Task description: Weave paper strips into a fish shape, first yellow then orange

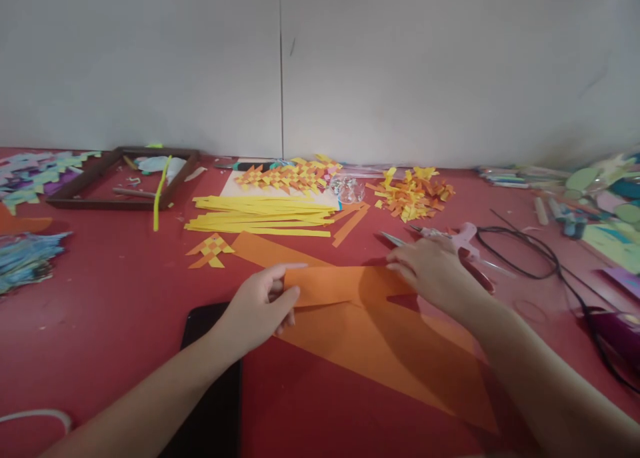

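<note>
A folded-looking strip of orange paper (325,286) is stretched between my two hands, just above the table. My left hand (263,305) pinches its left end, thumb in front and fingers behind. At the strip's right end, my right hand (437,271) has its fingertips closed on the paper. Beneath lies a larger orange paper sheet (390,358), partly shaded by my right arm. Scissors (393,239) rest just behind my right hand, which covers their middle. Another orange paper piece (275,248) shows behind the strip.
Yellow paper strips (260,215) lie ahead, before a woven orange-and-yellow piece (285,177) and a pile of folded bits (415,193). A small woven fish shape (213,250), dark frame (105,205) and black phone-like slab (215,391) are leftward. A pink glue gun (466,238) and black cord (550,265) lie right.
</note>
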`<state>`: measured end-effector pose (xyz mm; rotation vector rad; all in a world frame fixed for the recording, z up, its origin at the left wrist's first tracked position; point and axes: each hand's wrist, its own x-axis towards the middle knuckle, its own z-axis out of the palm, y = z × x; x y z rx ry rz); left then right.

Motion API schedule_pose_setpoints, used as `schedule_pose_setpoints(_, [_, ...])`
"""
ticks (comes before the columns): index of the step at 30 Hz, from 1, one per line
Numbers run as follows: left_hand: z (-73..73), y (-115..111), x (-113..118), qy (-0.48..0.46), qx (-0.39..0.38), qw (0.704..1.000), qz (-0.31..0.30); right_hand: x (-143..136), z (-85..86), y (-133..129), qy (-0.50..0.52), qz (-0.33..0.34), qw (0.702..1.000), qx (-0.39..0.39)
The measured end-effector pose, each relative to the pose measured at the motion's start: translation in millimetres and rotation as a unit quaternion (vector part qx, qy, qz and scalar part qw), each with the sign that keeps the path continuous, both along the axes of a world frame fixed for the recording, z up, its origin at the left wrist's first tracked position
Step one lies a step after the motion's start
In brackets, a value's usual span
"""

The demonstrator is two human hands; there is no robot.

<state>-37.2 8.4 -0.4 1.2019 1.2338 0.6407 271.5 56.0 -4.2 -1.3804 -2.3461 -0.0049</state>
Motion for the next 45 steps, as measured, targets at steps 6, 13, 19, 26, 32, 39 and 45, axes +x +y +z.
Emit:
schedule_pose_setpoints(6, [-5.3, -5.5, 7.2, -0.028, -0.037, 0.999, -0.011, -48.2, -2.6, -27.8, -0.023, 0.034, 0.993, 0.113])
schedule_pose_setpoints(13, [-0.5, -8.4, 12.3, -0.017, -0.043, 0.998, -0.038, -73.8, -16.5, -42.4, 0.066, 0.211, 0.974, 0.042])
schedule_pose_setpoints(19, [1.8, -7.5, 10.8, -0.036, -0.025, 0.998, -0.034, -68.9, -18.9, -36.1, 0.073, 0.247, 0.964, 0.069])
schedule_pose_setpoints(26, [6.2, -11.9, 13.3, 0.013, -0.008, 0.999, -0.051, -70.4, -23.0, -37.2, 0.061, 0.258, 0.963, 0.040])
schedule_pose_setpoints(32, [1.4, -11.5, 11.0, 0.026, 0.011, 0.998, -0.050, -72.0, -17.2, -37.7, 0.073, 0.276, 0.957, 0.058])
schedule_pose_setpoints(39, [-6.3, -11.0, 8.2, 0.063, 0.167, 0.982, -0.066, -74.9, -12.6, -39.6, 0.079, 0.279, 0.953, 0.086])
schedule_pose_setpoints(45, [-10.4, -13.8, 7.7, 0.072, 0.283, 0.954, -0.075, -75.7, -10.3, -39.9, 0.081, 0.285, 0.949, 0.109])
